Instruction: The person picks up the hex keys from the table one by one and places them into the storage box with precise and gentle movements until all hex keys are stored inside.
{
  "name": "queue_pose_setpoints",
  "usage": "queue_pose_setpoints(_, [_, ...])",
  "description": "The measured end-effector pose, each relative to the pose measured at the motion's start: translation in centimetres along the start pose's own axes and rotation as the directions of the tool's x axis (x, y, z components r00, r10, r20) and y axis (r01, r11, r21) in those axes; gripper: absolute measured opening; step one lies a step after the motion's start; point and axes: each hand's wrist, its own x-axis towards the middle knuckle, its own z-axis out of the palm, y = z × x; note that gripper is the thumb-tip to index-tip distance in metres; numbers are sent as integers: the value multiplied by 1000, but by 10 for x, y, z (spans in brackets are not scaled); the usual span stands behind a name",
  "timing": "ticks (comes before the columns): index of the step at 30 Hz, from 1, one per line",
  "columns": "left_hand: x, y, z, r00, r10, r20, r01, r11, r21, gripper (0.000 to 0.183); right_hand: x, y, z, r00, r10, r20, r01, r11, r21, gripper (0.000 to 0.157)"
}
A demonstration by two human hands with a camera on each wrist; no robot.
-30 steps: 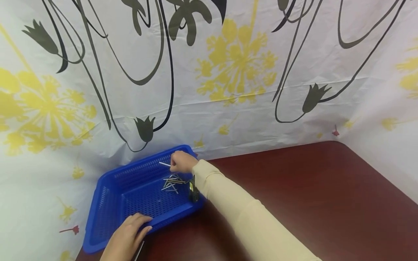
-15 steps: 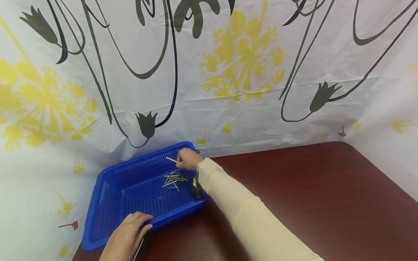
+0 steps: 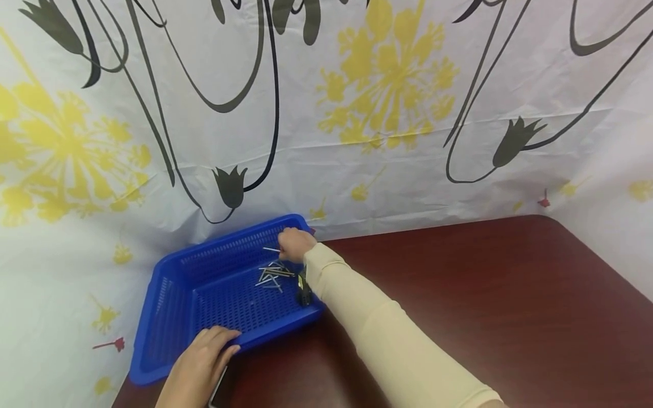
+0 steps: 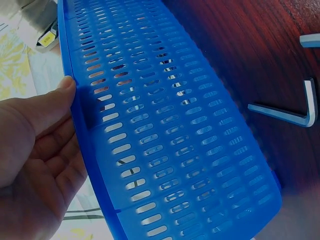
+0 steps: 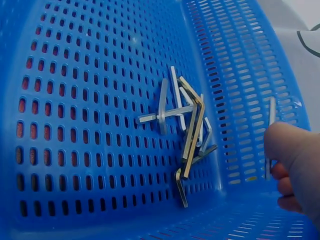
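Note:
In the head view a blue plastic basket (image 3: 278,327) stands on the table against the cloth. My left hand (image 3: 201,362) grips its near rim, thumb outside and fingers inside, as the left wrist view shows too. Over the basket's far right part, my right hand (image 3: 295,245) pinches a silver hex key (image 5: 272,111); most of its length is hidden by the thumb and fingers. Below and to the left of that hand, a loose pile of hex keys (image 5: 195,125), silver and brassy, lies on the basket floor.
Outside the basket's near wall, an L-shaped hex key (image 4: 282,115) lies on the dark red table (image 3: 449,294), with part of another hex key (image 4: 311,41) at the view's edge. Patterned white cloth (image 3: 398,187) hangs behind and on both sides.
The head view has tilted down slightly. My right hand has shifted a little right over the basket, and its hex key lies more level. The left hand stays on the rim.

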Motion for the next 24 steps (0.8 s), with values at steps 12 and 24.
queue_pose_setpoints(12, [0, -3, 3, 993, 75, -94, -73, 997, 20, 18, 7, -5, 9, 995, -23, 99, 53, 948, -315, 15])
queue_pose_setpoints(24, [0, -4, 3, 992, 76, -97, -74, 997, 30, 18, 7, -8, 12, 983, -21, 182, 96, 904, -417, 14])
